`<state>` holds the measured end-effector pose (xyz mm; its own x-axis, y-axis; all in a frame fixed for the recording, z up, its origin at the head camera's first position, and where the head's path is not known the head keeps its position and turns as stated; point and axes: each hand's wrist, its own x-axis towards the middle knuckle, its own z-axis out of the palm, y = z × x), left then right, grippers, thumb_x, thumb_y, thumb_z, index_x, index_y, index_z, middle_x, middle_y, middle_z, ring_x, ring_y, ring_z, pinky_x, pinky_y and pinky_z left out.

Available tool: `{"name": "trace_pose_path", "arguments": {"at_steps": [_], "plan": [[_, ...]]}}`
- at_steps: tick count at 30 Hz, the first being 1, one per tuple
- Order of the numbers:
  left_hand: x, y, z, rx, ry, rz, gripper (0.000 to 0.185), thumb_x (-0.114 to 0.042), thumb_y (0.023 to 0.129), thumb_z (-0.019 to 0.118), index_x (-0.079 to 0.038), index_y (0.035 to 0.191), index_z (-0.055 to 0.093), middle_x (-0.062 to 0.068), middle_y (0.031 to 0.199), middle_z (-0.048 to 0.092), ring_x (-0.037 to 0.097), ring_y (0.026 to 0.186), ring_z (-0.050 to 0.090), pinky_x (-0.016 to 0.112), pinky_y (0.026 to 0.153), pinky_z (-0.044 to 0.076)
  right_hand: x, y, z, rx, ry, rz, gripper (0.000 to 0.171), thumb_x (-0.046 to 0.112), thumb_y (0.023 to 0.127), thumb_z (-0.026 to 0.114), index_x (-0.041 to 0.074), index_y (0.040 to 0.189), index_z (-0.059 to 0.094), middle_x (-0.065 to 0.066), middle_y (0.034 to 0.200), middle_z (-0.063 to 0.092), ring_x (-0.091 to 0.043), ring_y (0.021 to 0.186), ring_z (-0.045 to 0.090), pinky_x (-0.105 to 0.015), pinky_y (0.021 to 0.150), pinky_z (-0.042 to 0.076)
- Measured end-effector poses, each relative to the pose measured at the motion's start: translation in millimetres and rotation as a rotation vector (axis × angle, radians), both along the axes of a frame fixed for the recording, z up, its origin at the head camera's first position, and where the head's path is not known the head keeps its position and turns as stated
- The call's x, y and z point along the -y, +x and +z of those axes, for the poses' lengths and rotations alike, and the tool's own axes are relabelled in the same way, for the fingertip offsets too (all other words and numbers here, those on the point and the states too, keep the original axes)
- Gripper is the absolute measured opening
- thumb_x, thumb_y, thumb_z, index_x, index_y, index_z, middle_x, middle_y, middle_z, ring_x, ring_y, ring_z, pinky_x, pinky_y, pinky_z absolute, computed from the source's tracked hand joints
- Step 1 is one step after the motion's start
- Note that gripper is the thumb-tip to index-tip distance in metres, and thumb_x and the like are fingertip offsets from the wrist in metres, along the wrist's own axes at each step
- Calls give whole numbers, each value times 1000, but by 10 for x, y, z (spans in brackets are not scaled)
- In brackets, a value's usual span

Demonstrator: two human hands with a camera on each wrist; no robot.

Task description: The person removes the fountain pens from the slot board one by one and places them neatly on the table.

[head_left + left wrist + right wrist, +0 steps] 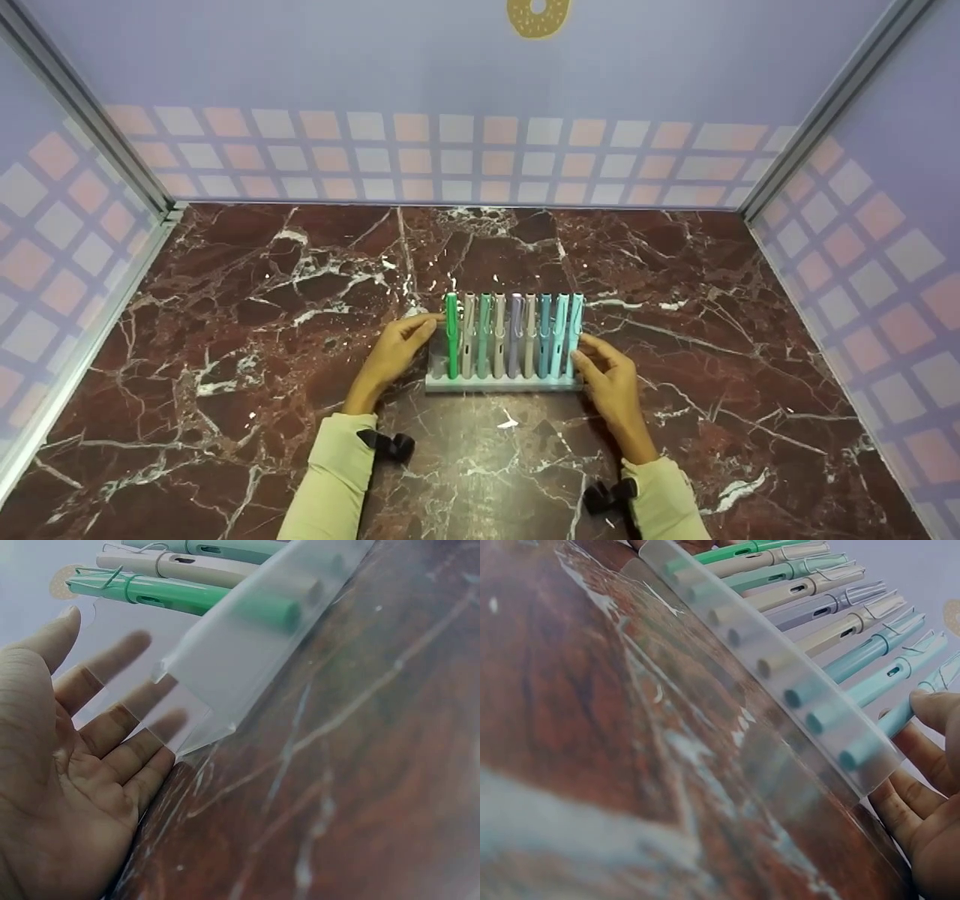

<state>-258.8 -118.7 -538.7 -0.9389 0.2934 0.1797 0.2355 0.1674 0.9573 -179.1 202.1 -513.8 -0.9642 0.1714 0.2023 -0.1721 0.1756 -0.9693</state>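
A frosted pen stand (502, 384) sits mid-table with several capped pens upright in a row, from a green pen (451, 334) at the left end to a light blue pen (574, 330) at the right. My left hand (397, 349) lies flat-fingered against the stand's left end. In the left wrist view its fingers (112, 727) show partly through the stand's frosted wall (247, 645), below the green pen (187, 596). My right hand (609, 375) rests at the right end. In the right wrist view its fingers (922, 787) touch the stand (780, 682), one fingertip on the light blue pen (900, 716).
The dark red marble tabletop (247, 315) is boxed in by a left wall (52, 247), a back wall (480, 150) and a right wall (877, 255). Black wrist mounts (390, 445) sit on both pale yellow sleeves (330, 487).
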Motion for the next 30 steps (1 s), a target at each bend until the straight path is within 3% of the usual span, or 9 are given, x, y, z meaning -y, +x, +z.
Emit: {"name": "trace_pose_path", "arguments": {"at_steps": [11, 18, 26, 30], "plan": [[-45, 95, 115, 30, -15, 11, 32, -9, 105, 49, 10, 127, 61, 27, 130, 63, 41, 128, 54, 51, 115, 36, -9, 13, -10, 22, 22, -22, 31, -5, 91, 68, -14, 120, 64, -25, 98, 69, -13, 72, 65, -23, 60, 56], [-22, 197, 339, 33, -17, -23, 32, -10, 104, 51, 11, 127, 60, 28, 129, 63, 43, 127, 55, 52, 114, 37, 4, 10, -4, 24, 15, -29, 31, -5, 91, 68, -14, 120, 64, -24, 97, 69, -12, 72, 66, -24, 61, 57], [7, 197, 390, 27, -30, -30, 32, -10, 105, 51, 9, 128, 61, 27, 129, 64, 40, 127, 55, 49, 114, 38, 39, 8, 19, -12, 9, -42, 30, -6, 91, 68, -15, 119, 64, -19, 94, 70, -12, 69, 65, -23, 60, 56], [-2, 197, 393, 29, -20, -25, 32, -10, 104, 52, 11, 127, 61, 28, 128, 63, 41, 127, 55, 49, 113, 39, -8, -53, -116, -34, -18, -61, 30, -8, 91, 67, -15, 119, 64, -12, 91, 71, -13, 66, 64, -23, 56, 54]]}}
